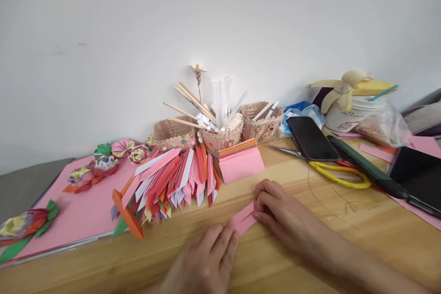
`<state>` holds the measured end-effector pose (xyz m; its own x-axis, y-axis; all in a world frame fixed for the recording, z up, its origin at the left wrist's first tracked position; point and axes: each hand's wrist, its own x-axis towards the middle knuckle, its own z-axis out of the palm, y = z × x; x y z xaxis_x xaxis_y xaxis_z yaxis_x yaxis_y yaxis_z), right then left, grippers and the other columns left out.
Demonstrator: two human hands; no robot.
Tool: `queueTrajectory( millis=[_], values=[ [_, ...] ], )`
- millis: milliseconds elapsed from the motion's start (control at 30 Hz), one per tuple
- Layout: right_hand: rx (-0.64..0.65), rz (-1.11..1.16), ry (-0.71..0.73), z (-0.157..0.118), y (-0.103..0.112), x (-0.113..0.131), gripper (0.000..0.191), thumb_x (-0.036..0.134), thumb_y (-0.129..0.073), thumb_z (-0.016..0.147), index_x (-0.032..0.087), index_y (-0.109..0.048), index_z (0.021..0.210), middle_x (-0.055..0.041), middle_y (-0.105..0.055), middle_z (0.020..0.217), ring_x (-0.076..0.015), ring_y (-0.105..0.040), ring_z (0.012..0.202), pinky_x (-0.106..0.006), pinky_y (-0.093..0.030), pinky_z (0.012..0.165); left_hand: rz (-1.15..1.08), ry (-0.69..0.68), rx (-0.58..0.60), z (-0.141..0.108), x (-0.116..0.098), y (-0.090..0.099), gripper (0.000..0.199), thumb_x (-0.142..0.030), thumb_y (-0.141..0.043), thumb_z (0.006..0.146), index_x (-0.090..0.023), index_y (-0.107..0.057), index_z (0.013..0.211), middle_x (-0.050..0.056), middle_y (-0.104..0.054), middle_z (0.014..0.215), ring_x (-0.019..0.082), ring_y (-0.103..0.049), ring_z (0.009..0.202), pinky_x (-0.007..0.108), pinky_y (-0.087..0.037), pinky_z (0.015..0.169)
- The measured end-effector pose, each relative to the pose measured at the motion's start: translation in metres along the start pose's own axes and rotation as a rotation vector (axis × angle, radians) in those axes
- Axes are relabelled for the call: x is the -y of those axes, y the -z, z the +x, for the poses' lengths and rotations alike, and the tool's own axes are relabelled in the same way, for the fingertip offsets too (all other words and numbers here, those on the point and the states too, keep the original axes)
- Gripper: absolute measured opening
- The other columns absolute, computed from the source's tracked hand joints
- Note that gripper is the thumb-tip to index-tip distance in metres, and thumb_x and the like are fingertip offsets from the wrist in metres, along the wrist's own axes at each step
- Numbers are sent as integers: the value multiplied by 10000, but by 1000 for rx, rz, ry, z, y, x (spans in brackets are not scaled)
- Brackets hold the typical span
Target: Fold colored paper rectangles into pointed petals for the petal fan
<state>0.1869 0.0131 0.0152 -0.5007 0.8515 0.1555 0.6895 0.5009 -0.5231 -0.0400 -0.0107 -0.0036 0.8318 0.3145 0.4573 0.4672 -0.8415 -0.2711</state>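
A small folded strip of pink paper (pixel 245 218) lies on the wooden table between my hands. My left hand (pixel 210 255) presses its near left end with the fingertips. At the far right end, my right hand (pixel 277 209) pinches the paper between thumb and fingers. A crease or fold edge runs along the strip's length. Just beyond my hands stands a stack of paper sheets (pixel 241 167), pink in front with green, orange and red edges behind. To its left is a thick pile of folded paper pieces (pixel 172 179) in red, pink, white and orange.
Decorated baskets (pixel 222 141) with sticks and white tubes stand against the wall. Paper flowers (pixel 105 165) rest on a pink sheet (pixel 82 211) at left. On the right lie a phone (pixel 313 138), yellow-handled scissors (pixel 339 175), a dark green cutter (pixel 367 167) and a banana (pixel 374 87) atop a lidded container.
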Motion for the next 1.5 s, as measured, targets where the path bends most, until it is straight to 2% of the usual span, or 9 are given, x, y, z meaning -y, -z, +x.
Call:
queueTrajectory(
  millis=[333,467,533,600,667,767,1167,1367,1500],
  values=[
    [-106,-176,23,4,4,-18,180,185,-421,922,182,-534,782,-95,-565,886,-224,-542,805,-420,-501,717,36,8,-56,-1,-2,-2,359,-1,-322,879,-59,-650,1013,125,-708,989,198,-651,860,262,-535,632],
    [-157,-164,93,-3,8,-7,253,196,-337,959,169,-589,962,-119,-623,977,-224,-587,901,-404,-512,763,47,17,-71,2,-3,-2,350,-11,-326,884,-55,-650,1010,130,-707,986,193,-650,837,250,-528,613],
    [-38,-133,261,-7,8,5,317,254,-357,969,159,-560,1193,-136,-625,1161,-241,-556,1106,-434,-458,929,43,32,-90,3,-5,-3,352,-10,-318,883,-50,-650,991,131,-711,941,188,-650,808,244,-529,607],
    [219,-109,390,-10,9,16,517,402,-421,950,120,-413,1383,-157,-499,1364,-270,-396,1304,-467,-329,1070,28,65,-133,3,-6,-6,346,-12,-315,884,-55,-655,938,120,-709,854,178,-649,767,234,-525,594],
    [383,-88,366,-11,9,22,704,512,-428,921,64,-280,1443,-182,-324,1462,-278,-267,1366,-463,-253,1110,17,92,-157,3,-8,-8,335,-18,-322,885,-59,-654,907,113,-702,816,177,-649,755,231,-522,582],
    [446,-54,301,-11,10,18,769,555,-415,910,90,-162,1468,-162,-188,1500,-268,-185,1383,-468,-182,1125,21,72,-118,-1,-8,-10,322,-20,-340,877,-48,-644,976,126,-706,888,184,-653,788,245,-528,601],
    [298,-232,214,-24,15,-12,645,429,-435,943,258,-126,1483,-71,-261,1506,-253,-167,1393,-550,-119,1113,103,44,-132,-3,-12,-5,306,-23,-360,864,-34,-657,933,168,-708,927,231,-645,827,328,-504,683],
    [110,-304,264,-22,15,-3,497,338,-448,949,167,-373,1409,-135,-465,1399,-249,-369,1322,-496,-284,1084,5,61,-187,6,-7,0,297,-47,-363,878,-41,-658,852,151,-684,840,244,-623,799,353,-510,654],
    [-5,-268,333,-12,9,6,262,251,-437,957,152,-618,1119,-110,-660,1073,-212,-583,1017,-380,-462,891,-135,114,-117,13,-3,1,283,-125,-391,909,-39,-651,838,113,-628,731,250,-589,779,374,-519,651]
  ],
)
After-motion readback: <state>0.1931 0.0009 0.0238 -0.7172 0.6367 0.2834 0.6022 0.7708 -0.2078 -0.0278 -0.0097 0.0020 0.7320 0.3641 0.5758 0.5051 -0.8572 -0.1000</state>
